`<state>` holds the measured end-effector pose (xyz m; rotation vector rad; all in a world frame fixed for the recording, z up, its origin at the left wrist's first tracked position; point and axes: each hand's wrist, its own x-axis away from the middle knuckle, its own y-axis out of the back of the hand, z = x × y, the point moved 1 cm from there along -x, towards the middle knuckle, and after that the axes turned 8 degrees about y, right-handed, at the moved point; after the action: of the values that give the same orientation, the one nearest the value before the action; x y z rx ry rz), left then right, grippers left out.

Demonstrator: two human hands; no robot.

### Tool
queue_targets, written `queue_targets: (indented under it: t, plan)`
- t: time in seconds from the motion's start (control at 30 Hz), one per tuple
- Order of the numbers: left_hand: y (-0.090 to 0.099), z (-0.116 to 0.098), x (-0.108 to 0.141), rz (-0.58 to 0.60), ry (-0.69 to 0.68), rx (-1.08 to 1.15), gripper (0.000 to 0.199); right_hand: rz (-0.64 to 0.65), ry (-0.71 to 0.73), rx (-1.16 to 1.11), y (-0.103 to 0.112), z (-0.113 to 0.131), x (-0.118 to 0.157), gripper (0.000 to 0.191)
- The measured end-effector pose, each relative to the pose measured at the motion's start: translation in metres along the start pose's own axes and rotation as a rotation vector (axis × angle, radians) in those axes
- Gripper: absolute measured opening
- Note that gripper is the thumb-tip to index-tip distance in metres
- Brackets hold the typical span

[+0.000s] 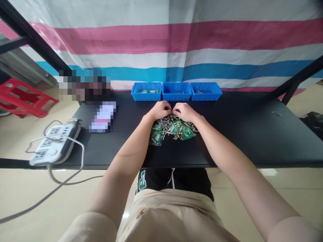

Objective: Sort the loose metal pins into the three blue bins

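Left hand [160, 110] curls toward right hand [185, 112] (seemingly touching) beside metal parts [166, 125].

A loose beige short-sleeved shirt [171, 218] covers the torso. Black cloth bottoms [193, 181] bear a green-and-white printed marking [142, 180] and a white drawstring [173, 178].

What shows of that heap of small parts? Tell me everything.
The heap mixes loose, thin, shiny metal-looking pieces, some with brownish ends, and green-tinted packets holding pale, slender bits. It lies on the black table, nearer the person than the blue bins; one packet lies at its left. The left hand and right hand meet at its far edge; whether they grip a piece cannot be told.
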<state>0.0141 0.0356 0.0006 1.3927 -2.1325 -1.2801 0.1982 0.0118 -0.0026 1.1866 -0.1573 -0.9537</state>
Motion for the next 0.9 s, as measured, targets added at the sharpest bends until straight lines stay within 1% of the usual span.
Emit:
queue_targets:
  t: [0.2, 0.33, 0.5, 0.7, 0.9]
  plan:
    - [0.000, 0.000, 0.000, 0.004, -0.001, 0.006, 0.022, -0.017, 0.008, -0.041, 0.001, 0.002, 0.001, 0.015]
    - [0.000, 0.000, 0.000, 0.003, -0.007, 0.009, 0.024, -0.014, -0.005, -0.017, 0.001, 0.003, 0.000, 0.012]
    - [0.000, 0.000, 0.000, 0.001, -0.010, 0.018, 0.024, 0.008, -0.085, 0.055, -0.001, 0.006, -0.003, 0.014]
    - [-0.001, -0.002, 0.000, -0.001, -0.004, 0.033, 0.024, 0.044, -0.199, 0.118, -0.002, 0.009, -0.004, 0.012]
    - [0.000, -0.001, 0.000, 0.004, 0.008, 0.041, 0.025, 0.104, -0.178, 0.175, 0.001, 0.015, -0.004, 0.011]
